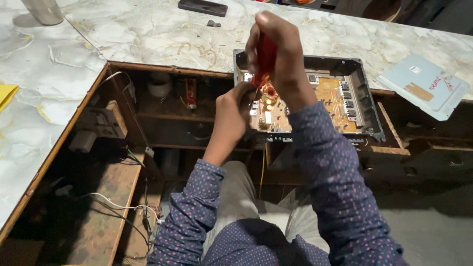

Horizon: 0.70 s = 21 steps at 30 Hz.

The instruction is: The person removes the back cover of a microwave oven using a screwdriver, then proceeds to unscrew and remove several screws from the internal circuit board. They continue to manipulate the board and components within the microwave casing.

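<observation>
Screwdriver (266, 56) upright, tip down

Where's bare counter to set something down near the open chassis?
Bare marble lies between the metal cup, the dark slab and the chassis. It is crowded at the chassis, where both hands work, and in the cluttered shelves below.

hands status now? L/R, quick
Left hand: curled at the edge of the open metal chassis; what it holds cannot be told.
Right hand: closed around a red-handled screwdriver over the circuit board.
</observation>
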Available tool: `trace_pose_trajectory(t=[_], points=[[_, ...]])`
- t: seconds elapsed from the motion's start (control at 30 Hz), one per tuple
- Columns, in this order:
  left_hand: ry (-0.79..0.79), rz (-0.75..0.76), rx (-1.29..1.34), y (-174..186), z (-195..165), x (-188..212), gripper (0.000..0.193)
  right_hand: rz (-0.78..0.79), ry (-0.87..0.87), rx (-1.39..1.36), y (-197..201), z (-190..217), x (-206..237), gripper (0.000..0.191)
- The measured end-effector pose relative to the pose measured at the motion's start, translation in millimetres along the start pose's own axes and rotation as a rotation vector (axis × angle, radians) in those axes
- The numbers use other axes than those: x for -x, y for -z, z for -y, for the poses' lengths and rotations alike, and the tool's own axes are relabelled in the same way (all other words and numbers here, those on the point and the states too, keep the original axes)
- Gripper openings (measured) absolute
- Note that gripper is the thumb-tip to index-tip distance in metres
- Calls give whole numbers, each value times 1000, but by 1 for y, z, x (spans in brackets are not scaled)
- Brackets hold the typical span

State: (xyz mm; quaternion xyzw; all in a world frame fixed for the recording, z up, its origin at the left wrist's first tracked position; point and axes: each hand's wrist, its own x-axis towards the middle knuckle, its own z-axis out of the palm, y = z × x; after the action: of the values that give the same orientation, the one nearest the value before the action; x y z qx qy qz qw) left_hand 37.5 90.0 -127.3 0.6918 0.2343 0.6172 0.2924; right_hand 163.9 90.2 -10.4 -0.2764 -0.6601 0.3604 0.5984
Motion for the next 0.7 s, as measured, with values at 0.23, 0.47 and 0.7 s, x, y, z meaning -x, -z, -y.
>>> trace_pose_trajectory(t=[0.23, 0.47, 0.7], points=[[-19, -102, -53, -12, 9, 9, 22, -672, 212, 157, -35, -12, 9, 45], [-157, -91, -78, -7, 8, 17, 33, -34, 117, -142, -11, -5, 9, 48], [-177, -58, -73, -7, 5, 19, 33, -558, 226, 41, -36, -28, 16, 50]])
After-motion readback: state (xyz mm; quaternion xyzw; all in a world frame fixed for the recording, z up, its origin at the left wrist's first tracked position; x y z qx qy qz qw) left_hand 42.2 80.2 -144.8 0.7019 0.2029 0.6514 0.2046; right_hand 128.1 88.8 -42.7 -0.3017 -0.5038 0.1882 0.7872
